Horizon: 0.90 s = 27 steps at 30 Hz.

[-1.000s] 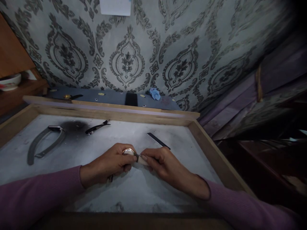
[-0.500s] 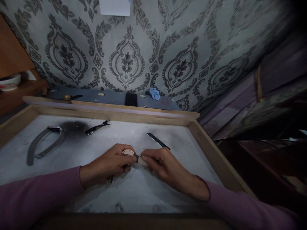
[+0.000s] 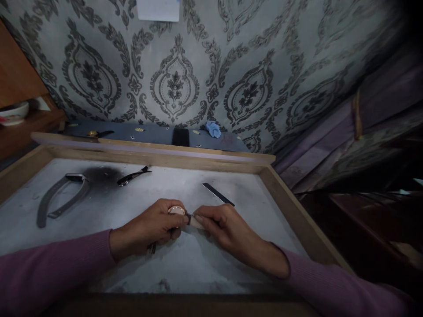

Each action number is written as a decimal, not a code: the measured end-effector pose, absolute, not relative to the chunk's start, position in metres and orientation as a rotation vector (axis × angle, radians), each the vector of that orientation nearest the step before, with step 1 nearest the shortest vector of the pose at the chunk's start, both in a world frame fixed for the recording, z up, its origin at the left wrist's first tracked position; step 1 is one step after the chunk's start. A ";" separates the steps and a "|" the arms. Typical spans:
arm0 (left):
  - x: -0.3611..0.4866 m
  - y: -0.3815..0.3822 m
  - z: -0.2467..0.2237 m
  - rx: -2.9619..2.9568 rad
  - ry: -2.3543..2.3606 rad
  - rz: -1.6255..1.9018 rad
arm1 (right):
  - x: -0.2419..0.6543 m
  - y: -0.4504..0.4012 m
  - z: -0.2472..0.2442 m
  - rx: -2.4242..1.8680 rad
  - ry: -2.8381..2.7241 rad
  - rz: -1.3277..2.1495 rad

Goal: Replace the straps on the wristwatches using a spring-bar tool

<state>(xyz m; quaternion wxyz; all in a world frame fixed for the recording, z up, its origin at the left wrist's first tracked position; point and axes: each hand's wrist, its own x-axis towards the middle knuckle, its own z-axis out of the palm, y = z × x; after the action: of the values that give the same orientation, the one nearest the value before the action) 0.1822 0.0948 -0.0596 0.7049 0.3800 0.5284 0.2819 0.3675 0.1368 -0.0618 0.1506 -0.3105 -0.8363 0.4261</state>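
A round wristwatch (image 3: 176,211) with a pale dial and a shiny gold-coloured rim is gripped by my left hand (image 3: 160,222), whose thumb lies along its lower edge. My right hand (image 3: 224,225) is closed in a pinch on the watch's pale strap (image 3: 196,223), just right of the dial. A tiny bright bit of metal shows at its fingertips; I cannot make out what it is. Below my left hand the dark end of the strap (image 3: 152,248) pokes out. My fingers hide the rest of the strap.
On the white, wood-rimmed tabletop (image 3: 132,273) lie a grey-banded watch (image 3: 59,193), a black-handled tool (image 3: 134,176) and a dark flat strip (image 3: 218,193). Behind the raised wooden edge (image 3: 158,152) are a black rectangular object (image 3: 180,137) and a crumpled blue cloth (image 3: 213,129).
Almost nothing differs. Both hands stay on the watch, with only a very slight shift of the left fingers.
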 end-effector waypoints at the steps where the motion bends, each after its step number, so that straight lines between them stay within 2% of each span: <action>1: 0.182 0.095 -0.060 0.845 1.178 0.624 | 0.367 0.137 -0.062 -0.890 -2.404 1.217; 27: 0.176 0.096 -0.067 0.818 1.107 0.599 | 0.367 0.137 -0.062 -0.878 -2.395 1.248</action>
<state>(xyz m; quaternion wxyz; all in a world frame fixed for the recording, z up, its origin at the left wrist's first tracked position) 0.1764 0.0957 -0.0667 0.7312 0.3717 0.5032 0.2720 0.3674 0.1371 -0.0619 0.1502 -0.3058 -0.8338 0.4345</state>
